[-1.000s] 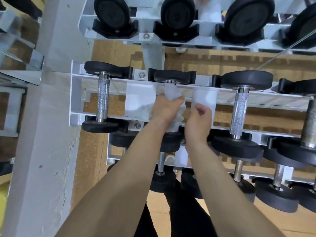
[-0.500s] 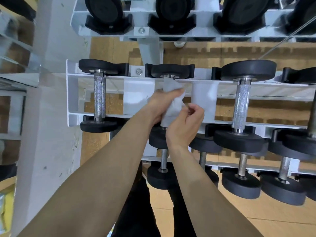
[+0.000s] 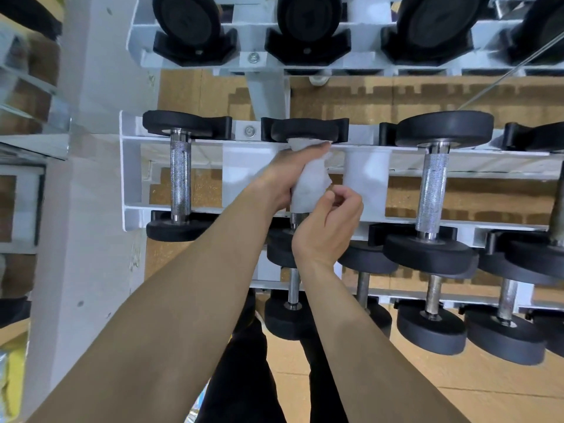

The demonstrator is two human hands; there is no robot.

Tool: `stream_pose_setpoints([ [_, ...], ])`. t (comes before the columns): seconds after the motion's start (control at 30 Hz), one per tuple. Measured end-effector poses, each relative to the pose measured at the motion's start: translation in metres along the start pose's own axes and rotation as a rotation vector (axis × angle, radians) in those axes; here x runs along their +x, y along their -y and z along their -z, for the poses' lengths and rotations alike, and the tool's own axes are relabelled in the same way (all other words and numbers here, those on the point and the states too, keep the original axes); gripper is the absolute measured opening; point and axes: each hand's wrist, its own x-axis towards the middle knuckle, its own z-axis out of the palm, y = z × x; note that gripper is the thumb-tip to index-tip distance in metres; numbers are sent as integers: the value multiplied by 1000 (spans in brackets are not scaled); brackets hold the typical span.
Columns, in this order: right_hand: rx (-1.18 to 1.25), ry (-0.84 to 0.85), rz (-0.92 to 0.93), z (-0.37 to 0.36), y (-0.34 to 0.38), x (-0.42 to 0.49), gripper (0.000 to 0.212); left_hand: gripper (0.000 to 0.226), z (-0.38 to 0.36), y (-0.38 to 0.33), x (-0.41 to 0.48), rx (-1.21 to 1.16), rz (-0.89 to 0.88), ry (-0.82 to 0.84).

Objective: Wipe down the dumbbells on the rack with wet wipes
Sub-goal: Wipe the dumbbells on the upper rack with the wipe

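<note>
A white wet wipe [image 3: 308, 184] is wrapped around the handle of the second dumbbell [image 3: 305, 131] on the middle tier of the white rack [image 3: 131, 178]. My left hand [image 3: 287, 172] grips the wipe and the handle under it, close to the far black head. My right hand [image 3: 326, 227] is just below and to the right, its curled fingers pinching the wipe's lower edge. The wipe and my hands hide most of this handle, and my right wrist covers the near head. Bare knurled handles show on the neighbouring dumbbells at left [image 3: 180, 178] and right [image 3: 433, 184].
More black dumbbells sit on the tier above [image 3: 308, 22] and the tier below [image 3: 433, 328]. A pale wall [image 3: 85, 239] stands close on the left of the rack. Wooden floor shows between the tiers and under my legs.
My left hand has slid the wipe up the handle toward the far head. My right hand came in from the right and took hold of the wipe's lower edge.
</note>
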Motion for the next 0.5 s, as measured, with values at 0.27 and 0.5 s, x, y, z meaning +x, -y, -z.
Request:
stream_pose_setpoints([
  [0.27,-37,26,-13,3,2,2,22,48,10,27,-28,339,-3,-6],
  [0.5,-67,33,-20,4,5,3,25,26,-8,30,-34,450,-47,-164],
])
